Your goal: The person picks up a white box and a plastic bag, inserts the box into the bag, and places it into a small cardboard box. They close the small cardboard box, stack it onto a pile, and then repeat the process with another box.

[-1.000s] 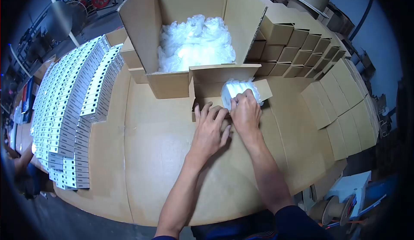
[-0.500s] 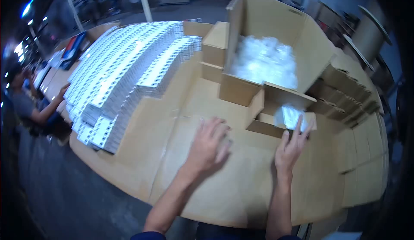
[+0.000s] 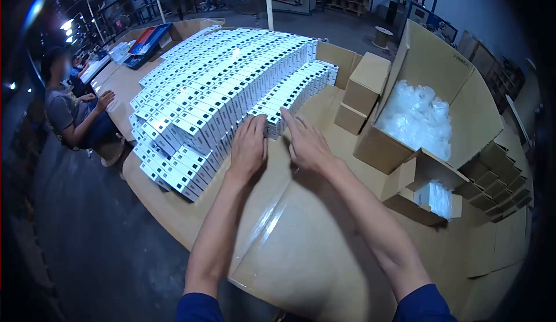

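Observation:
Small white boxes with dark squares (image 3: 278, 102) stand in tight rows on the cardboard-covered table. At the near end of the shorter row, my left hand (image 3: 249, 148) presses its closed fingers against the boxes from the left. My right hand (image 3: 311, 148) is on the other side of this end, index finger stretched along the boxes and the other fingers curled. Several end boxes sit between both hands; the thumbs are partly hidden. To the right, a small open carton (image 3: 399, 197) holds a white stack in clear plastic wrap (image 3: 437, 199).
A large open carton (image 3: 370, 145) full of clear plastic bags (image 3: 417, 113) stands at right. Closed brown cartons (image 3: 366, 81) are beside it, and stacked cartons (image 3: 498, 177) are at far right. Another person (image 3: 72, 110) sits beyond the table's left edge, near a blue-red tray (image 3: 147, 44).
My right hand has left the wrapped stack in the small carton and moved left to the white boxes. My left hand has moved forward to the same row. The view has turned left.

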Available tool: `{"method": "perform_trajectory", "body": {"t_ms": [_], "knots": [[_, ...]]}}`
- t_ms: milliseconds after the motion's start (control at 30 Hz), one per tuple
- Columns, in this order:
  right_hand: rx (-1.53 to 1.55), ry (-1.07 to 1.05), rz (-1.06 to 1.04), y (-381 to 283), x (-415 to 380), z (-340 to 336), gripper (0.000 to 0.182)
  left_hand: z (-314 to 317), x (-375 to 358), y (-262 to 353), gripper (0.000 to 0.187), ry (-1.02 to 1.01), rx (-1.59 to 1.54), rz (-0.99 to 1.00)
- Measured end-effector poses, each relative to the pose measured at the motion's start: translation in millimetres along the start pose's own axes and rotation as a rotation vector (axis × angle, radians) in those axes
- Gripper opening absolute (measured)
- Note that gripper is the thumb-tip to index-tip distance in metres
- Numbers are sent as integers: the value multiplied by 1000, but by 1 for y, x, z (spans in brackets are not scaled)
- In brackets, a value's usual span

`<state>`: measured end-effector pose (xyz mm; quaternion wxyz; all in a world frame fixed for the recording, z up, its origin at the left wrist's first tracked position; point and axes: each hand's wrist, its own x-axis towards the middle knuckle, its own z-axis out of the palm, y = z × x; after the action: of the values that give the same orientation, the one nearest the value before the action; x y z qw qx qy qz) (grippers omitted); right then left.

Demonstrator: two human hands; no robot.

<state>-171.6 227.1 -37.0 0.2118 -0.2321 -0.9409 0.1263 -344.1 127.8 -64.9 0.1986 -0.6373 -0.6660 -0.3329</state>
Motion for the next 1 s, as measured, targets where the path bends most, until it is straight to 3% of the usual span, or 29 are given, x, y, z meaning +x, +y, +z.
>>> {"method": "perform_trajectory", "body": {"t_ms": [233, 400, 500, 600, 700, 767, 833, 967, 1000], "knots": [[-32, -103, 41, 6, 28, 6, 89, -7, -7, -6, 50, 40, 52, -20], [11, -124, 38, 9, 31, 10, 89, -4, -14, -11, 25, 63, 44, -31], [163, -30, -21, 9, 23, -2, 85, -12, -18, 0, 26, 120, -7, -25], [261, 241, -13, -6, -11, -22, 74, -32, -22, 28, 30, 150, -139, -31], [1002, -173, 462, -32, -60, -67, 66, -47, -22, 65, 29, 191, -253, 52], [1241, -158, 409, -40, -97, -84, 59, -64, -19, 100, 29, 221, -329, 148], [1404, 1, 406, -45, -129, -100, 46, -71, -18, 136, 30, 245, -406, 250], [1194, 187, 368, -32, -185, -140, 27, -87, -9, 197, 23, 21, -592, 355], [996, 200, 283, -26, -197, -155, 24, -90, -3, 207, 24, -30, -672, 315]]}}
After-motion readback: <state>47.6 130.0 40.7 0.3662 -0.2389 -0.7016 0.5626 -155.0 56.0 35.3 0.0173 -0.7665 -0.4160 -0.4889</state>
